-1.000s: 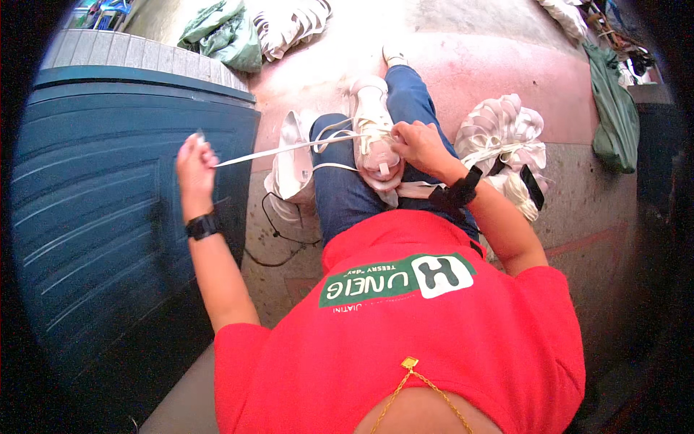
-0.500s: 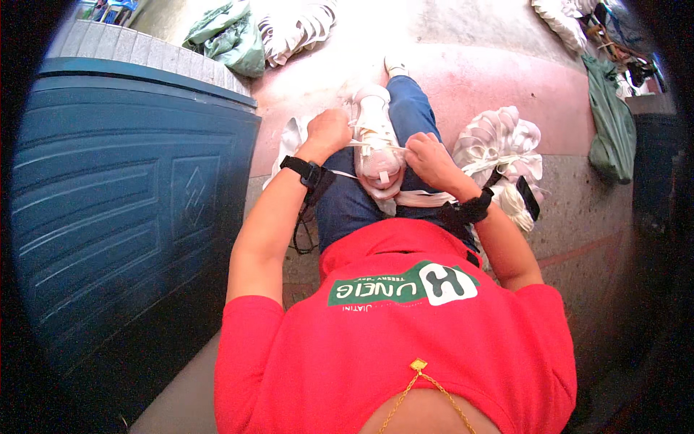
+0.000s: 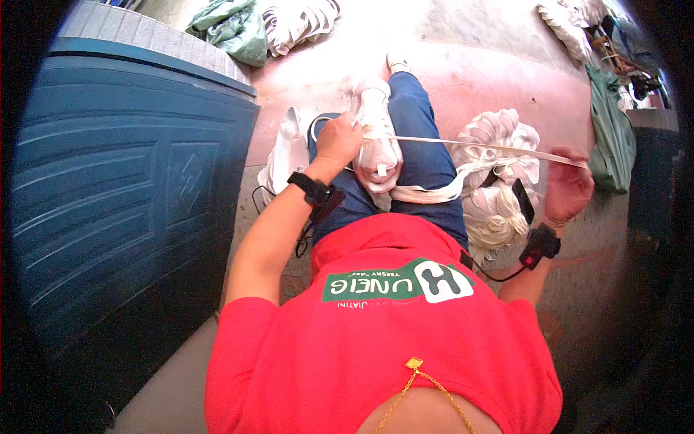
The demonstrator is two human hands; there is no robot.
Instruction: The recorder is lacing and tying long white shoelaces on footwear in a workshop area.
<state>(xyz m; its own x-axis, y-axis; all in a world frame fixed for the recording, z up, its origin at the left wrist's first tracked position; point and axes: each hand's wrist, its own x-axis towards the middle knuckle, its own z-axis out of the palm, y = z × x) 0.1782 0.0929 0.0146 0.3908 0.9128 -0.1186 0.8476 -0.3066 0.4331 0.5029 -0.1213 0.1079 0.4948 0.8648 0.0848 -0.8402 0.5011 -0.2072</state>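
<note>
A pale pink and white shoe upper [image 3: 381, 159] lies lengthwise across my thighs, its tongue and eyelets facing up. My left hand [image 3: 340, 139] is closed on the left edge of its lace opening, the fingertips partly hidden. A flat white shoelace [image 3: 477, 146] runs taut from the eyelets out to the right. Its far end is pinched by my right hand [image 3: 568, 186], held well out to the side beyond my right leg. A bundle of loose white laces [image 3: 430, 194] drapes over my right thigh.
Tied shoe uppers [image 3: 499, 134] lie on the floor at my right, with a dark phone-like object [image 3: 523, 200] by them. More white uppers [image 3: 300, 25] and a green sack [image 3: 230, 32] are at the far left. Another green sack [image 3: 611, 130] stands right. A blue panelled door [image 3: 137, 181] borders my left.
My right hand has swung from the shoe upper far out to the right, drawing the shoelace out straight. My left hand has shifted slightly right and stays at the upper.
</note>
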